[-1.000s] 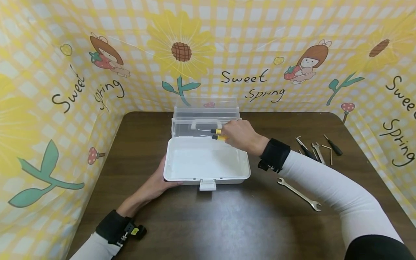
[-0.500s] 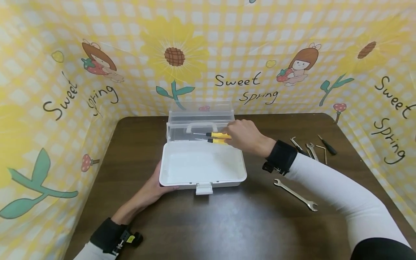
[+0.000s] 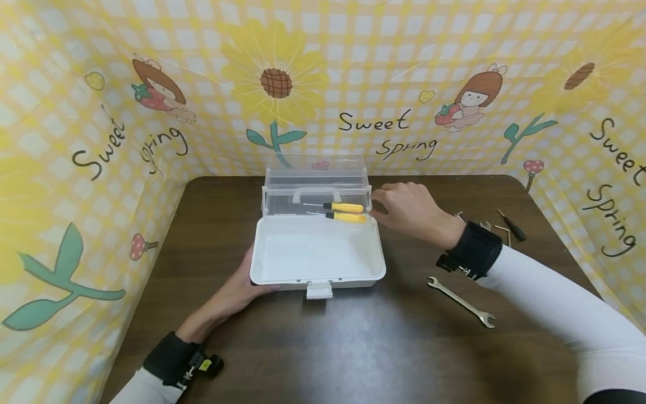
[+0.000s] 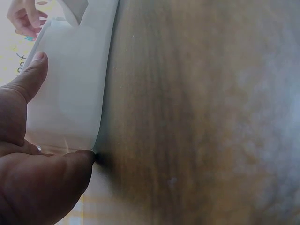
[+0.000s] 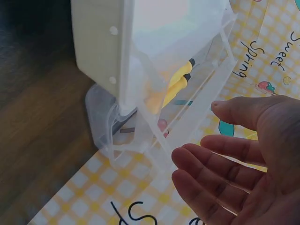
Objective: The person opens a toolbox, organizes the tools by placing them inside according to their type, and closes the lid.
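Note:
A white toolbox stands with its clear lid tipped back. My left hand grips its front left corner, the thumb on the front wall in the left wrist view and the other fingers round the side. Two screwdrivers with yellow handles, one behind the other, lie side by side in the clear tray at the back, their tips to the left. Just right of that tray is my right hand. Its fingers are spread and loosely bent with nothing in them, as the right wrist view shows.
A double-ended spanner lies right of the box on the brown table. Farther right are a black-handled screwdriver, a hex key and another spanner, partly behind my right wrist. A checked cloth hangs behind.
My right hand has let go of the two yellow screwdrivers, leaving them in the tray, and has drawn back to the right. My left hand keeps its hold on the box.

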Tool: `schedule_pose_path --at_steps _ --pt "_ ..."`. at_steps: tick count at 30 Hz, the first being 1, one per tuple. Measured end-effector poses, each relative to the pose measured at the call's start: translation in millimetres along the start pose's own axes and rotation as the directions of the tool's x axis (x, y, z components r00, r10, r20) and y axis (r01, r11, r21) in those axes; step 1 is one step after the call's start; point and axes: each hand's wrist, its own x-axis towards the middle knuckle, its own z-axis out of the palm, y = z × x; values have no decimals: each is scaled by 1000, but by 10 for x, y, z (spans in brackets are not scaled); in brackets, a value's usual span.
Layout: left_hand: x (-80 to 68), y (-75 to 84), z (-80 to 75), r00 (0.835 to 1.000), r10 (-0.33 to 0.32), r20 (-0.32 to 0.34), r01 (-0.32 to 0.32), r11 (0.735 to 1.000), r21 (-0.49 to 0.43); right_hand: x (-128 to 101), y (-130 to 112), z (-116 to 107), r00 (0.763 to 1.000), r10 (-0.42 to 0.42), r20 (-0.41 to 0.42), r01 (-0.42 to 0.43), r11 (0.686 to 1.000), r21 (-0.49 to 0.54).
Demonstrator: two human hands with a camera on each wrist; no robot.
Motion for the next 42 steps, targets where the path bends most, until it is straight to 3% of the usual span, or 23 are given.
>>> schedule_pose_path --at_steps 13,27,37,42 --pt "7 18 2 1000 -7 1 7 1000 -6 -378 206 -133 999 32 -28 -34 997 -68" --pt "15 37 0 1000 -5 6 5 1000 -11 -763 438 -126 995 84 -48 -87 994 -70" --pt "43 18 -12 1000 3 5 -3 1000 -5 -1112 487 -67 988 137 65 -132 989 -73" --pt "18 18 -14 1000 -4 2 4 1000 -9 -1290 495 0 974 177 142 -170 983 -66"
